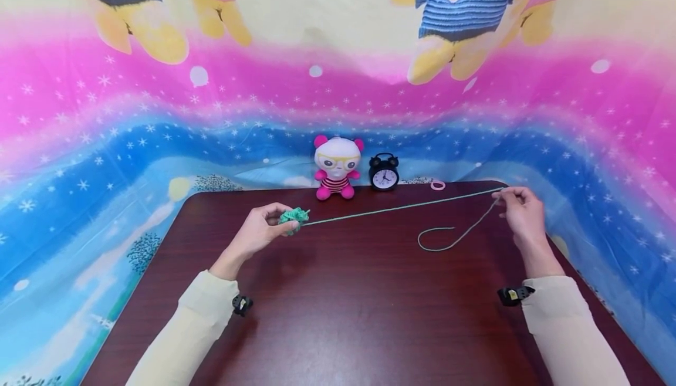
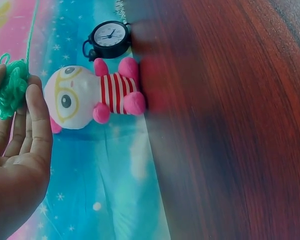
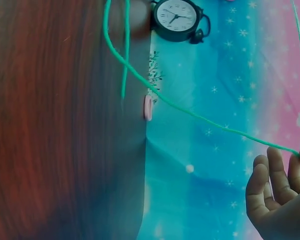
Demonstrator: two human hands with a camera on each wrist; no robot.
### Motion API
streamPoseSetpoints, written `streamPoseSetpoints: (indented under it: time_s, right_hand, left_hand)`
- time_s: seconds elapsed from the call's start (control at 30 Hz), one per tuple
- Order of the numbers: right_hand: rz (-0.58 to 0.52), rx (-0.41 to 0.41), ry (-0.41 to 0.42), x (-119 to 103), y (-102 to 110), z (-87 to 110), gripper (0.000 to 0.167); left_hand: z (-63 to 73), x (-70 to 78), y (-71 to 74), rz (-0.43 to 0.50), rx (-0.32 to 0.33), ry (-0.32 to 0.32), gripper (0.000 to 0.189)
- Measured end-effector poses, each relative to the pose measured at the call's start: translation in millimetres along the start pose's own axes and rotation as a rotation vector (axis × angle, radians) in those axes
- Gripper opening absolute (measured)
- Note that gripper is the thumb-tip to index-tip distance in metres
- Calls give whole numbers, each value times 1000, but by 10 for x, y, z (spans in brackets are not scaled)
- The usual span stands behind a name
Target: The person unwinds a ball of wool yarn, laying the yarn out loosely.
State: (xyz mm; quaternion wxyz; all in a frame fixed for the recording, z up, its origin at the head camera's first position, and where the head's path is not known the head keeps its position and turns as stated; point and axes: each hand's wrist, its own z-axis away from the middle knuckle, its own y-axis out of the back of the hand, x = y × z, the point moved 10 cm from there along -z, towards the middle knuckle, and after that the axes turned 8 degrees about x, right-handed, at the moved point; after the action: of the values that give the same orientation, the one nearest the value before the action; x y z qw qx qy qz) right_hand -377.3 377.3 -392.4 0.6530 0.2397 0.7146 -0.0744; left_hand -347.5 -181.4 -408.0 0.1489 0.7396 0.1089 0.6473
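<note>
A small bundle of green yarn [image 1: 293,217] sits between the thumb and fingers of my left hand [image 1: 257,230], above the table's left half. From the bundle a single strand [image 1: 391,211] runs taut across to my right hand [image 1: 524,213], which pinches it between thumb and forefinger at the far right. Beyond that pinch the loose tail [image 1: 438,250] hangs down and curves back in a loop. In the left wrist view the bundle [image 2: 11,87] looks loosely wound, with small loops sticking out. The right wrist view shows the strand bending at the fingertips of the right hand [image 3: 280,192].
A panda plush toy [image 1: 336,169] in a striped outfit sits at the back edge of the dark wooden table [image 1: 338,310]. Beside it stand a black alarm clock [image 1: 384,172] and a pink ring [image 1: 437,185]. A printed cloth [image 1: 296,98] hangs behind and around the table.
</note>
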Motion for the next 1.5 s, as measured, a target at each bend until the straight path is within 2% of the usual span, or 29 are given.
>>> streamPoseSetpoints:
  time_s: [0.13, 0.3, 0.47, 0.57, 0.67, 0.77, 1.13, 1.5]
  right_hand:
    - [212, -35, 52, 17, -22, 14, 31]
    - [438, -134, 121, 53, -121, 61, 47]
    - [600, -251, 174, 132, -249, 95, 47]
    - [658, -344, 175, 213, -335, 129, 45]
    - [662, -429, 153, 283, -408, 179, 43]
    - [648, -468, 145, 309, -453, 220, 42]
    - [568, -471, 175, 221, -600, 275, 41]
    - [469, -530, 162, 115, -955, 468, 40]
  left_hand:
    - [10, 21, -4, 7, 3, -18, 35]
    - [21, 53, -2, -2, 8, -42, 38]
    - [19, 76, -5, -24, 13, -59, 39]
    - [15, 79, -15, -26, 13, -58, 38]
    - [15, 88, -25, -32, 8, -59, 37]
    - [13, 88, -39, -33, 0, -55, 37]
    - [20, 92, -74, -20, -19, -35, 40]
    - [7, 63, -80, -17, -21, -27, 37]
